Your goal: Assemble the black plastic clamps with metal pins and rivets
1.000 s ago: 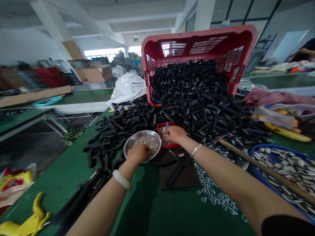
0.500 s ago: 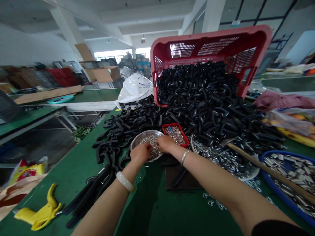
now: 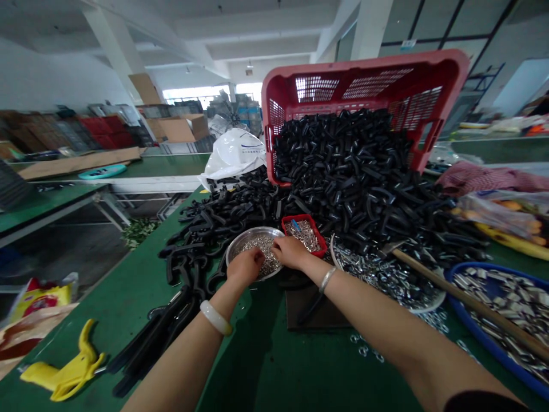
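My left hand [image 3: 245,266] rests over a round steel bowl [image 3: 253,233], its fingers curled down into the small silver metal parts [image 3: 262,254] that fill the bowl. My right hand [image 3: 290,253] reaches in from the right, its fingertips at the bowl's right side and close to my left hand. Whether either hand holds a small part is hidden by the fingers. Just behind sits a small red tray [image 3: 303,233] of metal pins. A large heap of curved black plastic pieces [image 3: 343,171] spills from a tipped red plastic crate [image 3: 364,80].
A wooden handle [image 3: 467,297] lies across a blue-rimmed tray of metal clips [image 3: 493,303]. A dark mat [image 3: 317,309] and scattered metal rings lie on the green workbench [image 3: 128,343]. A yellow plastic tool [image 3: 64,372] lies at the lower left, with long black pieces beside it.
My right hand has moved left from the red tray to the steel bowl, next to my left hand. The view has shifted slightly; the crate and heap appear unchanged.
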Tool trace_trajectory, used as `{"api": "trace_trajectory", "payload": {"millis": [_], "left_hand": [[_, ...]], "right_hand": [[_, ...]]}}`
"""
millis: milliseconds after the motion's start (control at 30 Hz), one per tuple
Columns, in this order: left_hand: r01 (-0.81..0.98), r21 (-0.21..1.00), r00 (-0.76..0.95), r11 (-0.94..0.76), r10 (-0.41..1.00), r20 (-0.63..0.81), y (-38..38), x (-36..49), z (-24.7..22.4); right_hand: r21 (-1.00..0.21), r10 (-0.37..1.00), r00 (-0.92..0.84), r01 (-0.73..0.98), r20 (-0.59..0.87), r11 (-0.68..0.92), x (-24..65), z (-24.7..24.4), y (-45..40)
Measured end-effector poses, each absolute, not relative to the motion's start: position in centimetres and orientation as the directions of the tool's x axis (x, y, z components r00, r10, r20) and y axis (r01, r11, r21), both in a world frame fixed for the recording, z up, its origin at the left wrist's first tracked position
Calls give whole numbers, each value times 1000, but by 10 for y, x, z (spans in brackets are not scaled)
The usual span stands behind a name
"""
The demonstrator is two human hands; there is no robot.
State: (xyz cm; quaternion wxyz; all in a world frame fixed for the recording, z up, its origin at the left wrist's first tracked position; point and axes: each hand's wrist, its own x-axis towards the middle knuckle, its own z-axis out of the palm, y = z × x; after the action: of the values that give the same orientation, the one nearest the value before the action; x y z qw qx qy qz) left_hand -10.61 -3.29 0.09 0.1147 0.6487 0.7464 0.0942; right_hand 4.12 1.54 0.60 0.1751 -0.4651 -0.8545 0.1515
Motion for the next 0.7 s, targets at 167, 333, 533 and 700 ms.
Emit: {"api": "trace_trajectory", "payload": {"millis": [167,333,533,700], "left_hand": [[948,289,-129,136,991,-44,-34,-105,2],[951,290,-116,111,993,-1,-34,-103,0],[925,379,-49,0,992,120,-38,-80,4],[923,384,-56,14,994,98,-38,-69,5]], "right_hand": [[-584,878,-433,666,204,464,55,4,13],[-684,935,-291,641,203,349,99,-2,1],[-755,966,-181,604,183,256,156,-5,-26],[-812,984,-114,555,141,180,178,-12,-41]]}}
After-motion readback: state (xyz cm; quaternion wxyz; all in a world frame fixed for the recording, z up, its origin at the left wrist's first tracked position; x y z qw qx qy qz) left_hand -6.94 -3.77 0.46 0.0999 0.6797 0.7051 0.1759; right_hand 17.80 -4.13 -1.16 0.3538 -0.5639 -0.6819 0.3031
